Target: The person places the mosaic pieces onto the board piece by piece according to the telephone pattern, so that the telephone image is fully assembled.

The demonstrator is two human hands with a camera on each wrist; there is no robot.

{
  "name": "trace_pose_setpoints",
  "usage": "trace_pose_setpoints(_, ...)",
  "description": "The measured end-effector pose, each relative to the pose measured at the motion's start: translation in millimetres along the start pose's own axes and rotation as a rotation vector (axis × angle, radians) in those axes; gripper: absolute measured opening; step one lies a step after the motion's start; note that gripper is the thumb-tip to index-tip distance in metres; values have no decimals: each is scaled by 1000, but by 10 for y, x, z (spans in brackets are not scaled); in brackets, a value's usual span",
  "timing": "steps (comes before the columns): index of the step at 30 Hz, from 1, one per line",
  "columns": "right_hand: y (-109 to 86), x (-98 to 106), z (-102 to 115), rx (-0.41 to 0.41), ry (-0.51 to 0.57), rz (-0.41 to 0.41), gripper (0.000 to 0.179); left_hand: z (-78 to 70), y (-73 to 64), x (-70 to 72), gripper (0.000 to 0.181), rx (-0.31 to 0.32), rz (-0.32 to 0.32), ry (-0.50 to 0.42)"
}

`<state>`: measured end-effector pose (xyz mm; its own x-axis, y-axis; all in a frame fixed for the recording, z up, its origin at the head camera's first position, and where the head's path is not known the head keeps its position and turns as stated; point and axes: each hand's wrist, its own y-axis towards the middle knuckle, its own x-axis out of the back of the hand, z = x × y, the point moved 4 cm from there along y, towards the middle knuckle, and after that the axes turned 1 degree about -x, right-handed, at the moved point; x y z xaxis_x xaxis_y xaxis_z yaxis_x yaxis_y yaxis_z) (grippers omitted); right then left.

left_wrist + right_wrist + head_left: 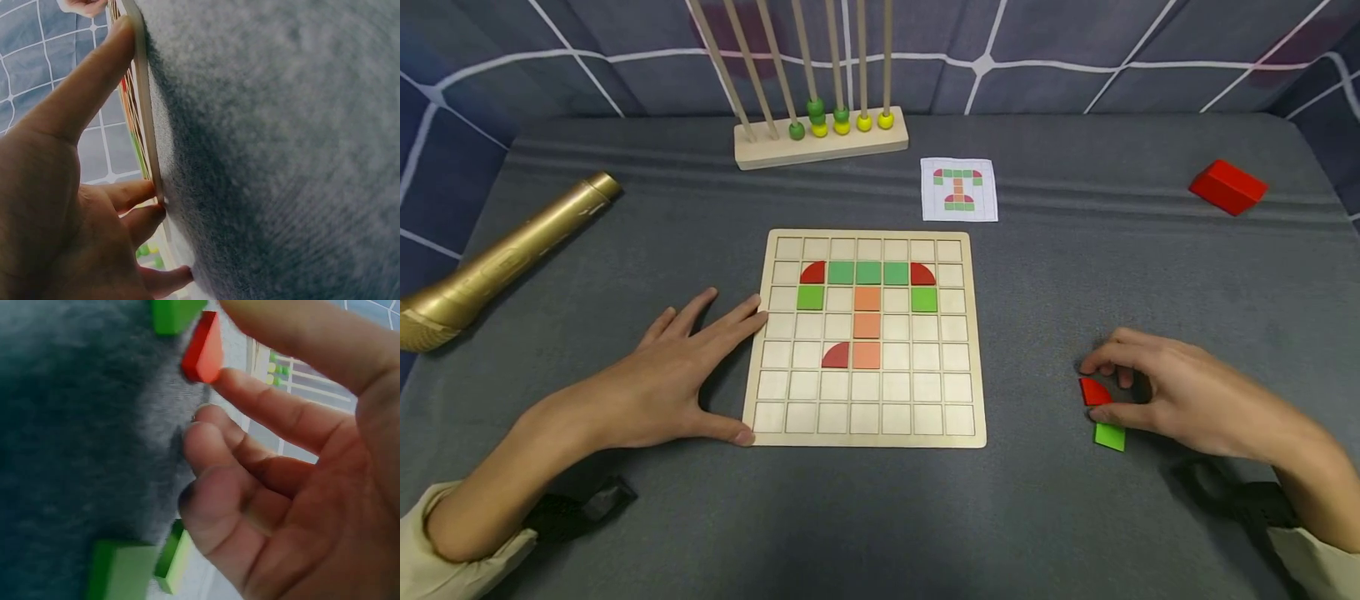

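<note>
A square wooden grid board (977, 333) lies in the middle, with red quarter-circle pieces and green and orange square tiles in its cells. My left hand (662, 383) is spread at its left edge; the thumb and fingertips touch the rim, also seen in the left wrist view. At the right, my right hand (1172, 392) has its thumb and forefinger on either side of a red quarter-circle piece (1093, 392). A green piece (1109, 436) lies just below it. More green pieces (122, 572) show near the curled fingers in the right wrist view.
A small printed pattern card (959, 190) lies behind the board. A wooden bead-rod stand (820, 148) with green and yellow beads is at the back. The gold tapered object (512, 258) lies at left, a red block (1228, 187) at far right.
</note>
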<state>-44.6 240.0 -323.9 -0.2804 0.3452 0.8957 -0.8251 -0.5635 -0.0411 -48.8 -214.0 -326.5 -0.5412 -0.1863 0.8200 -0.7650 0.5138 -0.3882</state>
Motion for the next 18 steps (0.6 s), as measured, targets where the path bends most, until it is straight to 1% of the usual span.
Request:
trace_pose_setpoints(2, -21, -10, -9, 0, 0, 20, 37, -1, -2, 0, 124, 4, 3, 2)
trace_pose_setpoints(4, -21, -20, -10, 8, 3, 9, 35, -1, -2, 3, 124, 4, 3, 3)
trace_pose_setpoints(13, 28, -12, 55, 101, -41, -111, 34, -3, 6, 2, 124, -2, 1, 2)
trace_pose_setpoints(18, 129, 9, 199, 112, 24, -158, 34, -2, -4, 5, 124, 3, 7, 4)
